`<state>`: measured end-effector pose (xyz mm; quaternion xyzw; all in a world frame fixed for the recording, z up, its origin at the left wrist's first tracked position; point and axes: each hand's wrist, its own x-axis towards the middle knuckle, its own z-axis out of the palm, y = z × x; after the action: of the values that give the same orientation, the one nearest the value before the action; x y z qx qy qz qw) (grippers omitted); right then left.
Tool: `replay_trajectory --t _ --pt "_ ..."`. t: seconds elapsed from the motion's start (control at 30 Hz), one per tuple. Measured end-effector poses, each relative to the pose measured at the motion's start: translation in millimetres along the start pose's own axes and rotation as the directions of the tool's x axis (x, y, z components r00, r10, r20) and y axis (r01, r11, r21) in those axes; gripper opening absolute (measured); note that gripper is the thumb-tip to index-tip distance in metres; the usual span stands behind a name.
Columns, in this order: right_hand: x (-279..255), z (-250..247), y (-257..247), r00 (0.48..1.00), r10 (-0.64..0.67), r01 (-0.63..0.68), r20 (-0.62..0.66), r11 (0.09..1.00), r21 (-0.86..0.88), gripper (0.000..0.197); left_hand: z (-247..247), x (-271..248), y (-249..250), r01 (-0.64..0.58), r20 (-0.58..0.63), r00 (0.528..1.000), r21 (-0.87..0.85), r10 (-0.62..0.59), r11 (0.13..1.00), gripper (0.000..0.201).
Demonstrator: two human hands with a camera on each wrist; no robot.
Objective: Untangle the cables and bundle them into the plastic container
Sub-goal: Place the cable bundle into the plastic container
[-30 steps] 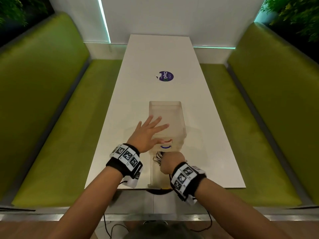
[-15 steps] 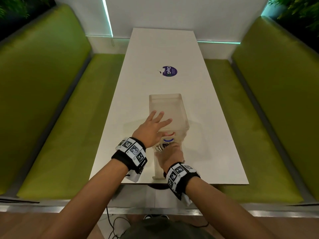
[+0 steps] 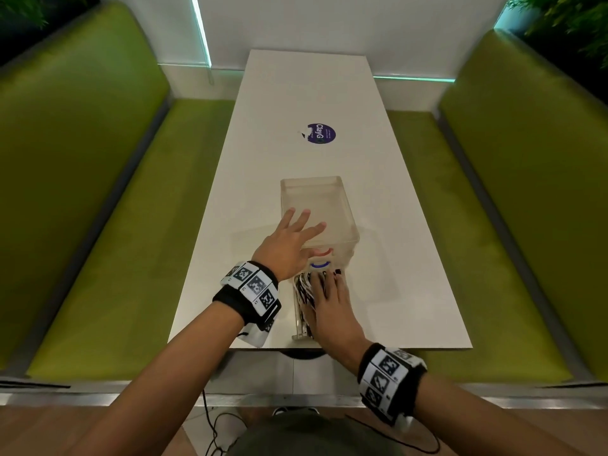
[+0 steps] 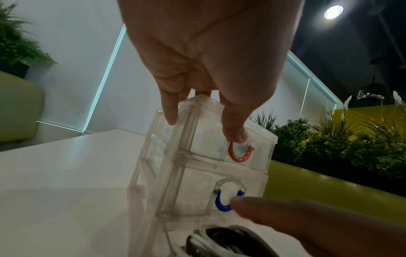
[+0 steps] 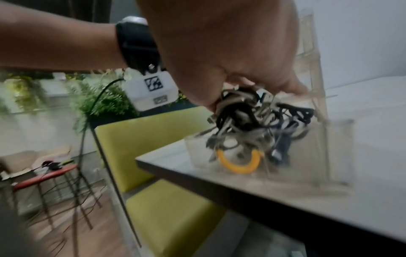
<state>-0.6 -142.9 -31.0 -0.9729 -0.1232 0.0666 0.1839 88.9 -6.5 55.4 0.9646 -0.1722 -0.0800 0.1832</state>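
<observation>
A clear plastic drawer container (image 3: 332,205) stands on the white table (image 3: 263,159). My left hand (image 3: 289,241) lies flat on its top with fingers spread, and the thumb (image 4: 235,133) hangs down the front by the red handle (image 4: 239,156). Below that is a blue handle (image 4: 222,205). The bottom drawer (image 3: 297,327), with a yellow handle (image 5: 239,165), is pulled out toward me. A black and white cable bundle (image 3: 301,286) fills it. My right hand (image 3: 329,301) lies on the cables (image 5: 259,121) with fingers stretched forward, pressing them down.
A purple round sticker (image 3: 321,134) lies farther up the table. Green benches (image 3: 115,225) run along both sides. The open drawer reaches almost to the table's near edge (image 3: 362,347). Thin wires (image 3: 217,432) trail on the floor below.
My right hand has gone from curled round the cable bundle to lying flat on it, fingers forward in the drawer. My left hand has stayed on the container's top.
</observation>
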Motion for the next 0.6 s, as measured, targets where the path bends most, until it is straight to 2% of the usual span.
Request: replay_trajectory --t 0.07,0.17,0.23,0.33,0.47,0.53,0.6 --pt "-12 0 2 0.993 -0.116 0.117 0.038 0.993 -0.028 0.072 0 0 0 -0.005 0.003 1.000 0.012 0.005 1.000 0.053" --pt "-20 1 7 0.959 -0.145 0.156 0.243 0.987 -0.030 0.108 -4 1 2 0.000 0.033 0.999 0.033 -0.001 0.999 0.054" --pt "-16 5 13 0.929 -0.188 0.225 0.317 0.971 -0.084 0.124 -6 1 3 -0.010 0.054 0.998 0.060 0.006 0.998 0.055" --pt "2 0 25 0.912 -0.233 0.280 0.337 0.955 -0.099 0.116 -8 2 2 -0.029 0.086 0.996 0.086 0.022 0.996 0.057" --pt "17 -14 29 0.910 -0.186 0.274 0.370 0.941 -0.200 0.109 -10 6 1 -0.028 0.103 0.994 0.071 0.020 0.997 0.057" --pt "10 -13 23 0.930 -0.147 0.223 0.337 0.955 -0.198 0.109 -10 6 1 -0.026 0.087 0.996 0.061 0.021 0.998 0.057" --pt "-1 -4 20 0.964 -0.147 0.184 0.221 0.970 -0.159 0.109 -9 6 2 -0.022 0.074 0.997 0.053 0.018 0.998 0.056"
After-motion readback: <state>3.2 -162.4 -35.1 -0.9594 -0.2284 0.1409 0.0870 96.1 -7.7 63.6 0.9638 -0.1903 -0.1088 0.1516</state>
